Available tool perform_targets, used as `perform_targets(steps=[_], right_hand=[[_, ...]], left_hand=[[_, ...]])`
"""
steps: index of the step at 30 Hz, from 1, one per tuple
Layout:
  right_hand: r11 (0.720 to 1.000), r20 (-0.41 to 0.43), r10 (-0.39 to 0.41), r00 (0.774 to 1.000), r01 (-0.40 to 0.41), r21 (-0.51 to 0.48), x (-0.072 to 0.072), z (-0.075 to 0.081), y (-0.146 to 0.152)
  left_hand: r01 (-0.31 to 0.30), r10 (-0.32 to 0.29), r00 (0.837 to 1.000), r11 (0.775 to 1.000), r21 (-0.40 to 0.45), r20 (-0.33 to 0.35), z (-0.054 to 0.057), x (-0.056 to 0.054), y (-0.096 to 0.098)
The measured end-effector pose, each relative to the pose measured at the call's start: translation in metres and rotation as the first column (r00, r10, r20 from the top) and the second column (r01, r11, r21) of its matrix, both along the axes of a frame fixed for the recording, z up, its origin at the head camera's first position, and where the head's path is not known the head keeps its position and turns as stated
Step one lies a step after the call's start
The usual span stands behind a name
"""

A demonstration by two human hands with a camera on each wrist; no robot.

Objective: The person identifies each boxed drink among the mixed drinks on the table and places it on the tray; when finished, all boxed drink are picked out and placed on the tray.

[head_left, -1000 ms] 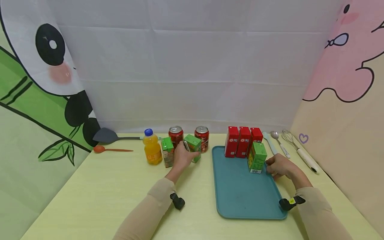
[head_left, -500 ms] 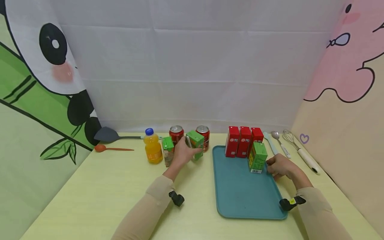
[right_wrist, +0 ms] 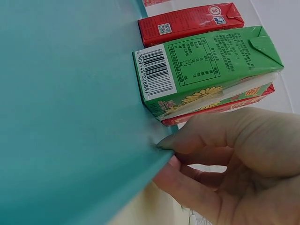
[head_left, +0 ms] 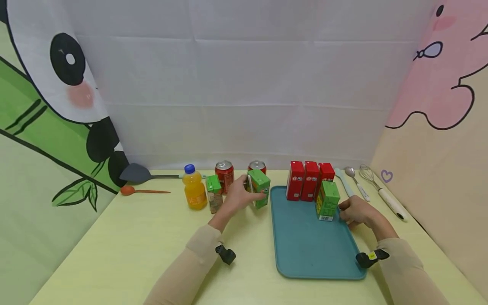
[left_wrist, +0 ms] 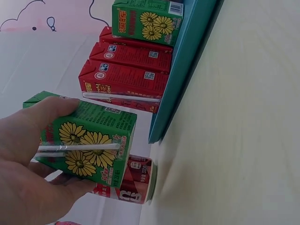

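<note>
My left hand (head_left: 238,198) grips a green drink carton (left_wrist: 91,140) with yellow flowers and a straw on its side, holding it up just left of the tray. Thumb and fingers lie on opposite sides of that carton. At the tray's right edge my right hand (right_wrist: 234,164) pinches the rim of the blue tray (head_left: 312,254). A second green carton (head_left: 328,200) stands on the tray close to those fingers. Behind it, three red cartons (head_left: 310,181) stand in a row along the tray's far side.
Two red cans (head_left: 224,174), another green-topped carton (head_left: 214,194) and an orange juice bottle (head_left: 194,188) stand left of the tray. A spatula (head_left: 137,173) and an orange spoon (head_left: 145,191) lie far left. A whisk (head_left: 383,192), a metal spoon (head_left: 356,183) and a pale-handled utensil (head_left: 344,182) lie right.
My left hand has carried the green carton rightward, from between the two cans toward the tray, and it now partly covers the right can. My right hand stays on the rim.
</note>
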State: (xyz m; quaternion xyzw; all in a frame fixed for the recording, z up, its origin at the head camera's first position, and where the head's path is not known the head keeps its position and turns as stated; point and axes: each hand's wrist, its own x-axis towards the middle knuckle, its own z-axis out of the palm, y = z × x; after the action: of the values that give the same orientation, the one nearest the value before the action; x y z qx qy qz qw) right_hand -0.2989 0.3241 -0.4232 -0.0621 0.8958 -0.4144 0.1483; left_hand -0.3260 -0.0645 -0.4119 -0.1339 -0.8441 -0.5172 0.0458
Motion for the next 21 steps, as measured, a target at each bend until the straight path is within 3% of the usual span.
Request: perform_targets(steps=[5, 12, 15, 21], right_hand=[[1.000, 0.001, 0.003, 1.000, -0.003, 0.001, -0.002, -0.001, 0.000], [1.000, 0.004, 0.011, 1.000, -0.011, -0.010, 0.000, -0.003, 0.000], [1.000, 0.004, 0.006, 1.000, -0.006, -0.007, 0.000, -0.003, 0.000], [1.000, -0.005, 0.009, 1.000, -0.009, 0.001, 0.000, 0.000, 0.001]], left_hand=[[0.124, -0.123, 0.992, 0.990, 0.069, -0.020, 0.000, 0.004, 0.009], [0.197, -0.198, 0.980, 0.978, 0.073, 0.008, -0.002, 0.012, 0.027], [0.259, -0.260, 0.966, 0.964, 0.067, 0.007, 0.000, 0.013, 0.037], [0.392, -0.394, 0.919, 0.916, 0.082, 0.013, 0.009, 0.016, 0.056]])
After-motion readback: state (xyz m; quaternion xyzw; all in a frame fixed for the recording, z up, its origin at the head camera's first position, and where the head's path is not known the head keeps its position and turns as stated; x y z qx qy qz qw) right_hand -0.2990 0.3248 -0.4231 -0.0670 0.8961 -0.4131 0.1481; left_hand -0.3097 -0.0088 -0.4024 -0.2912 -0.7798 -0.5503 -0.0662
